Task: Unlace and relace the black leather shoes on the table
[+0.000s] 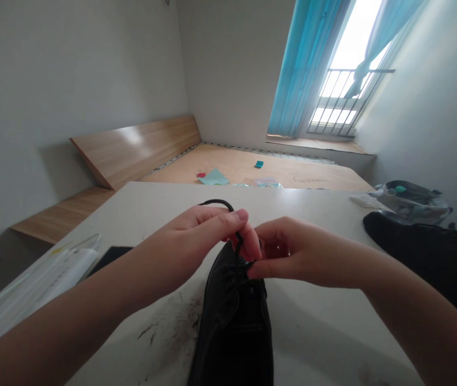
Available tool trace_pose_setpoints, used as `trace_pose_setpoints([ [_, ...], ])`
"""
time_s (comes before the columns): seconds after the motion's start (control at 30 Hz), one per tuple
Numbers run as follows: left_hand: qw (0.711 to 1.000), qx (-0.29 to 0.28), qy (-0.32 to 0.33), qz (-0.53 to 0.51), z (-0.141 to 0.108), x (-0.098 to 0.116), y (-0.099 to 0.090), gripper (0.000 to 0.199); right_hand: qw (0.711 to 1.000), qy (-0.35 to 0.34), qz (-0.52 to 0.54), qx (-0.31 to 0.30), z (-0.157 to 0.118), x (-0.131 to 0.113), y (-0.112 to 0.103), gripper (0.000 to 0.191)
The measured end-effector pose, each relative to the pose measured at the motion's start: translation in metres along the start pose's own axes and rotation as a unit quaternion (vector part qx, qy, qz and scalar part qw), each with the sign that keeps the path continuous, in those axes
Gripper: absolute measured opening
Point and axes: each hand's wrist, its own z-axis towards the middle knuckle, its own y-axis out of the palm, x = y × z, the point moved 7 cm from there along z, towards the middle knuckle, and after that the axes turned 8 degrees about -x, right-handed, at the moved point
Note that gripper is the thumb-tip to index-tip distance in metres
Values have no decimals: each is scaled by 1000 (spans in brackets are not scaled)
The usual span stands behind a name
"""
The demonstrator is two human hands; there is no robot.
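A black lace-up shoe (234, 327) stands on the white table in front of me, its toe pointing away and its opening towards me. My left hand (222, 228) is closed over the front of the shoe, pinching a black shoelace (222, 202) that loops up above the fingers and runs down to the eyelets. On the other side, my right hand (280, 249) has thumb and fingers pinched at the shoe's right eyelet edge. What lies between those right fingertips is mostly hidden, perhaps part of the lace.
A second black shoe (421, 252) lies at the right edge of the white table (320, 316), with a clear bag (409, 201) behind it. A plastic package (51, 279) and a dark flat object (110, 256) are at the left. Beyond stands a wooden bed base (308, 171).
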Motion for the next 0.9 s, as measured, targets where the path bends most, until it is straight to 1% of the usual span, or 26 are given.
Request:
trace_pose_setpoints([
  [0.07,999,6,-2,31,-2,3,2,38,1000,-11,3,11,4,1,4,27],
  [0.17,997,9,-9,72,-7,6,4,38,1000,-9,-23,8,8,1,11,20],
  [0.23,992,2,-7,128,-10,9,6,40,1000,-3,-21,4,9,0,11,20],
  [0.27,986,0,-4,166,-12,11,7,41,1000,-12,-3,-6,8,-2,11,22],
  [0.33,967,0,14,254,-14,18,7,41,996,-46,62,-33,7,-7,10,20],
  [0.37,954,0,28,298,-15,22,8,40,992,-62,102,-47,7,-9,9,16],
  [0.43,925,-6,64,374,-15,29,10,38,978,-82,177,-70,6,-8,6,7],
  [0.47,913,-10,83,399,-15,32,11,36,970,-87,213,-78,6,-6,4,9],
  [0.53,901,-17,107,420,-16,35,13,34,952,-94,282,-75,7,1,-1,18],
  [0.6,897,-22,108,429,-16,35,13,34,937,-90,336,-41,10,9,-6,27],
  [0.67,891,-31,92,443,-17,33,13,34,922,-88,377,-1,12,15,-12,26],
  [0.77,883,-23,73,464,-21,32,7,37,895,-120,427,47,9,15,-25,19],
  [0.8,883,-13,68,464,-24,31,3,39,890,-131,434,47,5,13,-29,19],
  [0.83,888,-9,57,456,-26,30,-1,40,894,-137,425,33,1,10,-32,21],
  [0.87,897,-19,40,440,-29,25,-4,41,906,-136,401,-2,-5,7,-33,23],
  [0.9,909,-25,14,415,-32,20,-9,40,923,-124,360,-57,-11,3,-30,26],
])
